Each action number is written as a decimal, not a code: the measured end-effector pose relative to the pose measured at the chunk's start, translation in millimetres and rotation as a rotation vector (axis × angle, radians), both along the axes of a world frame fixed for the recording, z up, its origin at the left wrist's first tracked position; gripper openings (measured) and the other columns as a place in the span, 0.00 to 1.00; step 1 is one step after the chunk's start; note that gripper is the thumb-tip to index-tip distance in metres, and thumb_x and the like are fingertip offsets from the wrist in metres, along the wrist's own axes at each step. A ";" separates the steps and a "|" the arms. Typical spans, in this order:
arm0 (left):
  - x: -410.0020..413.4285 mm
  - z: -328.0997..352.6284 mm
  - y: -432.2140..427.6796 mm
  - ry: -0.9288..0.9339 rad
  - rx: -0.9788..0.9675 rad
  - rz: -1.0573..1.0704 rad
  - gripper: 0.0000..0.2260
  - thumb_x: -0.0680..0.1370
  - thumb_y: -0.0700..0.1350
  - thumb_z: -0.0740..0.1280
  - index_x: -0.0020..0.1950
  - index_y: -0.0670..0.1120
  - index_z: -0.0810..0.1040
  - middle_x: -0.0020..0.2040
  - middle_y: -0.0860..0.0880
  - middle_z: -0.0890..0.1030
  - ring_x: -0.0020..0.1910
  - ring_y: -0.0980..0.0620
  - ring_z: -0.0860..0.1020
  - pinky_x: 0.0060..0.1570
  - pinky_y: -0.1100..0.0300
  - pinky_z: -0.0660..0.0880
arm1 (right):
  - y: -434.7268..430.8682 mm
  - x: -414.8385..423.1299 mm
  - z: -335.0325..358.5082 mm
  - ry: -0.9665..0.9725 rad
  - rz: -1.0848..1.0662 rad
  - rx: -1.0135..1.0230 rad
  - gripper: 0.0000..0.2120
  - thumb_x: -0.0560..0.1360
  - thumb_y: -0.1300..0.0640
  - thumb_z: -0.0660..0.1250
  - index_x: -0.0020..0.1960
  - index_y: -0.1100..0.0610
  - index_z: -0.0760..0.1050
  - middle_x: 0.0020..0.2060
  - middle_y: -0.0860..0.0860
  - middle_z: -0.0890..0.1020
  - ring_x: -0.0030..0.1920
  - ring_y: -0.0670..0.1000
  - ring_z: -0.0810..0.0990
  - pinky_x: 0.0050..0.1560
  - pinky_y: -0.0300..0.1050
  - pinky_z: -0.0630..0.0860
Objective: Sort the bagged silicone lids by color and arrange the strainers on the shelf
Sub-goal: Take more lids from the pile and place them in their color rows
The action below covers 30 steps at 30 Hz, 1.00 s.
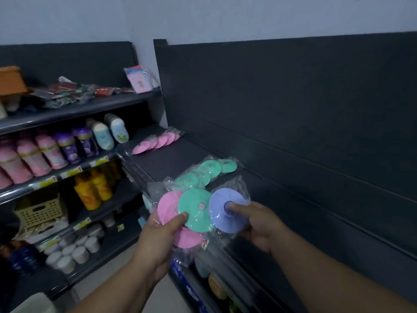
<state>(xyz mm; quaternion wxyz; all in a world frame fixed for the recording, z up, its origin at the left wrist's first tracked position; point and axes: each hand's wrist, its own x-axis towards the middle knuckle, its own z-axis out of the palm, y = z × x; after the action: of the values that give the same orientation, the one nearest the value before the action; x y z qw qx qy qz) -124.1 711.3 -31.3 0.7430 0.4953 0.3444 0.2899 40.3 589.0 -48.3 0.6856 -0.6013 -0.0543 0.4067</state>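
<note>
Two forearms enter from the lower edge; the left hand (158, 236) grips a fan of clear bags, thumb pressed on the green lid (195, 210), with a pink lid (168, 205) to that lid's left and a second pink lid (188, 238) showing below the thumb; the right hand (261, 227) pinches the bagged purple lid (228, 211), thumb on its central knob and fingers under the bag, so neither hand is free. The held lids hang just in front of the dark shelf (162, 161); on it lie two sorted groups, well apart: a green row (209, 171) just behind the held bags and a pink row (158, 141) toward the far left corner; no purple group is visible there. The step in hand appears to be the colour sort, with the purple lid held apart from the mixed handful; the next move probably calls for a bare stretch of shelf, clear of both rows, to start a purple group, after which the left hand's lids would go to their matching rows; the glossy bags may slide over one another if laid carelessly. No strainers can be made out, so that part of the task looks not yet begun. A dark back panel (293, 109) rises behind the shelf; to the left, neighbouring shelving carries pink and purple bottles (45, 150), yellow bottles (94, 188), a slotted basket (38, 211) and white cups (74, 249).
</note>
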 end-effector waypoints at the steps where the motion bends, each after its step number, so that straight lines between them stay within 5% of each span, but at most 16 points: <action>1: 11.9 -3.0 10.2 0.003 -0.003 -0.042 0.13 0.73 0.35 0.70 0.57 0.43 0.76 0.47 0.42 0.85 0.40 0.46 0.84 0.33 0.58 0.80 | 2.8 10.0 -2.9 0.017 -0.056 -0.003 0.18 0.70 0.58 0.75 0.57 0.62 0.77 0.53 0.59 0.83 0.50 0.58 0.82 0.38 0.46 0.79; 5: 62.1 -13.8 45.0 0.030 0.023 -0.243 0.14 0.74 0.37 0.70 0.59 0.42 0.77 0.49 0.41 0.85 0.46 0.41 0.84 0.49 0.47 0.80 | 7.4 40.5 -11.3 0.023 -0.283 -0.011 0.15 0.76 0.48 0.67 0.57 0.56 0.78 0.51 0.55 0.83 0.50 0.56 0.82 0.39 0.45 0.79; 11: 127.8 -13.3 80.1 0.042 0.061 -0.472 0.10 0.74 0.36 0.70 0.55 0.43 0.78 0.47 0.43 0.85 0.42 0.45 0.84 0.42 0.54 0.79 | -17.7 52.3 -4.9 0.011 -0.511 -0.132 0.03 0.78 0.58 0.65 0.49 0.54 0.77 0.35 0.50 0.82 0.30 0.48 0.79 0.27 0.38 0.74; 20: 173.1 -34.4 38.0 0.065 -0.036 -0.732 0.14 0.73 0.36 0.70 0.59 0.43 0.77 0.51 0.43 0.84 0.48 0.44 0.83 0.46 0.52 0.79 | -103.1 50.7 5.2 -0.104 -0.995 -0.234 0.06 0.73 0.62 0.70 0.49 0.55 0.81 0.45 0.53 0.84 0.41 0.53 0.81 0.36 0.42 0.75; 25: 186.8 -30.1 7.4 0.060 -0.033 -0.782 0.12 0.74 0.36 0.70 0.56 0.45 0.77 0.48 0.45 0.85 0.45 0.47 0.84 0.39 0.56 0.79 | -139.8 63.6 9.1 -0.211 -0.928 -0.324 0.06 0.75 0.64 0.69 0.50 0.57 0.80 0.41 0.52 0.81 0.36 0.49 0.78 0.26 0.34 0.74; 30: 195.0 -36.0 -16.4 0.085 -0.052 -0.782 0.16 0.73 0.37 0.71 0.61 0.44 0.76 0.52 0.44 0.84 0.49 0.45 0.83 0.44 0.53 0.79 | -158.3 81.9 -10.4 -0.350 -0.714 -0.592 0.07 0.72 0.62 0.73 0.46 0.52 0.80 0.43 0.49 0.83 0.41 0.48 0.79 0.48 0.42 0.77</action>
<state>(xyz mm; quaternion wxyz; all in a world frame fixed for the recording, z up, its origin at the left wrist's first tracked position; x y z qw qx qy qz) 70.8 694.9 -67.3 0.7948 0.5816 0.1674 -0.0447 122.2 430.7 -58.7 0.5623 -0.8107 0.1585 0.0374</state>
